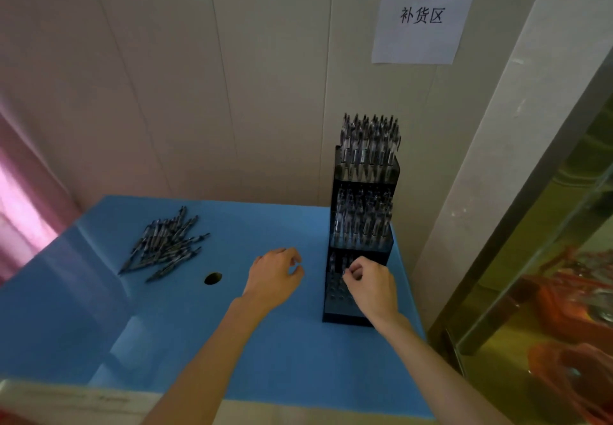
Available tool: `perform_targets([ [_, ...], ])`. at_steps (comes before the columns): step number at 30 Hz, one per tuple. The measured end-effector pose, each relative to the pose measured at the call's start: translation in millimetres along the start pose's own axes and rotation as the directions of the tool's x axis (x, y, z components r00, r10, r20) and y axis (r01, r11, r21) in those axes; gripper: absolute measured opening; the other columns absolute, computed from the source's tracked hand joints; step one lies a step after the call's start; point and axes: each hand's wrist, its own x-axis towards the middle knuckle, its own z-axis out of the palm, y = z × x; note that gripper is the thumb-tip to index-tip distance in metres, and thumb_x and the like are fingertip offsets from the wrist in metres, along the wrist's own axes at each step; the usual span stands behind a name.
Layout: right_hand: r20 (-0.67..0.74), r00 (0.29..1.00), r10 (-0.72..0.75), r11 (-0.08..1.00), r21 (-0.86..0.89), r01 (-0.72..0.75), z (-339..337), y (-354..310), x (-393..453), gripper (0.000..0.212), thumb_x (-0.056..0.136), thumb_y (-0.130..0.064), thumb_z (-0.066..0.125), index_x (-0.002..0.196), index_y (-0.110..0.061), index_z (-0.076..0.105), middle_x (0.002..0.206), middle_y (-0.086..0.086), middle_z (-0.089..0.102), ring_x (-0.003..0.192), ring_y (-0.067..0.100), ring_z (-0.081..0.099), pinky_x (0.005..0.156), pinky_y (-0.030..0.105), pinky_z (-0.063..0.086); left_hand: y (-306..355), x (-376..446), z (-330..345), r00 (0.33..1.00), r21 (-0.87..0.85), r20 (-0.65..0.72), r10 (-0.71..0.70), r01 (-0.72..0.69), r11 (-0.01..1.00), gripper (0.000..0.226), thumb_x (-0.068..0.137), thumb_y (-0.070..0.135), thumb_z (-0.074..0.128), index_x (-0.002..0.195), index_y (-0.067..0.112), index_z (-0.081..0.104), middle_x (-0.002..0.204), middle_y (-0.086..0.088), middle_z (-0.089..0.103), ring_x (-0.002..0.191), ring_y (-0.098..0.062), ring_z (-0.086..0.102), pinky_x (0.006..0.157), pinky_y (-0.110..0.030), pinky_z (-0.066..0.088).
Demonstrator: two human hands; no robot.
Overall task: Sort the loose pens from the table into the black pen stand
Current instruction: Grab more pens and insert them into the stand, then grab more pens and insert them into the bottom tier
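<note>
A tall black tiered pen stand (pixel 345 316) stands at the right side of the blue table (pixel 232 341). Its top and middle tiers are packed with upright pens (pixel 370 146). My right hand (pixel 373 287) is over the lowest tier, its fingers pinching a pen (pixel 346 267) that stands in the holes there. My left hand (pixel 273 275) hovers just left of the stand, fingers loosely curled and holding nothing. A pile of loose pens (pixel 167 243) lies at the table's far left.
A round hole (pixel 213 278) is cut in the blue cover between the pile and my left hand. A white paper sign (pixel 421 28) hangs on the wall. A glass-fronted gold frame (pixel 530 275) stands to the right of the table.
</note>
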Motion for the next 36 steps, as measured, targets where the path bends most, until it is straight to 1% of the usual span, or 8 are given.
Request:
perform_targets([
  [4,0.050,0.993,-0.110,0.993,0.059,0.107,-3,-25,-6,0.002,0.089,-0.021,0.072,0.090,-0.020,0.070,0.082,-0.013,0.068,0.072,-0.001,0.063,0.066,0.021,0.056,-4,-21,-15,0.999,0.034,-0.008,-0.046,0.046,0.998,0.029,0.100,0.036,0.053,0.124,0.023,0.061,0.120,0.006,0.064,0.104,-0.016,0.061,0.091,-0.036,0.049],
  [9,0.143,0.961,-0.237,0.971,0.056,0.231,6,-55,-14,0.020,0.095,-0.027,0.065,0.112,-0.017,0.069,0.109,-0.006,0.066,0.095,0.009,0.063,0.078,0.022,0.051,-10,-47,-34,0.992,0.079,-0.051,-0.115,0.119,0.990,0.038,0.101,0.038,0.051,0.136,0.025,0.055,0.130,0.002,0.061,0.108,-0.022,0.061,0.094,-0.042,0.049],
  [13,0.180,0.942,-0.284,0.959,0.055,0.279,18,-76,-20,0.026,0.097,-0.030,0.062,0.118,-0.017,0.066,0.118,-0.003,0.065,0.104,0.012,0.063,0.086,0.026,0.052,-26,-68,-48,0.987,0.090,-0.070,-0.148,0.154,0.984,0.040,0.102,0.038,0.050,0.140,0.027,0.052,0.135,0.001,0.058,0.114,-0.023,0.059,0.098,-0.044,0.048],
  [17,0.226,0.922,-0.313,0.949,0.035,0.313,34,-101,-24,0.029,0.098,-0.032,0.060,0.123,-0.018,0.065,0.122,-0.001,0.064,0.103,0.015,0.063,0.087,0.029,0.053,-52,-81,-66,0.978,0.062,-0.098,-0.182,0.188,0.980,0.040,0.102,0.038,0.050,0.141,0.029,0.051,0.137,0.004,0.057,0.115,-0.020,0.059,0.096,-0.045,0.049],
  [21,0.254,0.918,-0.304,0.949,0.001,0.314,58,-133,-26,0.030,0.098,-0.033,0.060,0.125,-0.019,0.063,0.124,-0.001,0.063,0.096,0.016,0.065,0.086,0.033,0.055,-87,-91,-86,0.973,0.045,-0.119,-0.196,0.202,0.978,0.040,0.102,0.037,0.050,0.141,0.028,0.052,0.136,0.004,0.056,0.107,-0.017,0.061,0.095,-0.042,0.048],
  [27,0.246,0.936,-0.253,0.963,-0.029,0.268,109,-191,-33,0.028,0.097,-0.031,0.060,0.123,-0.020,0.064,0.123,-0.002,0.062,0.097,0.017,0.065,0.086,0.034,0.055,-171,-96,-118,0.980,0.038,-0.089,-0.176,0.180,0.983,0.042,0.101,0.037,0.052,0.141,0.026,0.052,0.140,0.003,0.053,0.127,-0.021,0.052,0.105,-0.044,0.044],
  [32,0.254,0.944,-0.209,0.970,-0.065,0.233,162,-254,-40,0.027,0.099,-0.029,0.059,0.124,-0.020,0.064,0.127,0.001,0.061,0.095,0.022,0.067,0.087,0.038,0.056,-247,-98,-158,0.988,-0.025,-0.070,-0.139,0.138,0.990,0.037,0.100,0.035,0.053,0.137,0.028,0.055,0.134,0.005,0.056,0.109,-0.020,0.059,0.094,-0.040,0.051],
  [36,0.254,0.953,-0.167,0.978,-0.079,0.192,203,-299,-44,0.027,0.100,-0.029,0.058,0.125,-0.019,0.062,0.129,0.003,0.060,0.095,0.023,0.066,0.087,0.039,0.055,-307,-100,-184,0.991,-0.029,-0.033,-0.132,0.131,0.991,0.035,0.100,0.035,0.054,0.134,0.029,0.056,0.131,0.003,0.058,0.106,-0.020,0.060,0.091,-0.039,0.052],
])
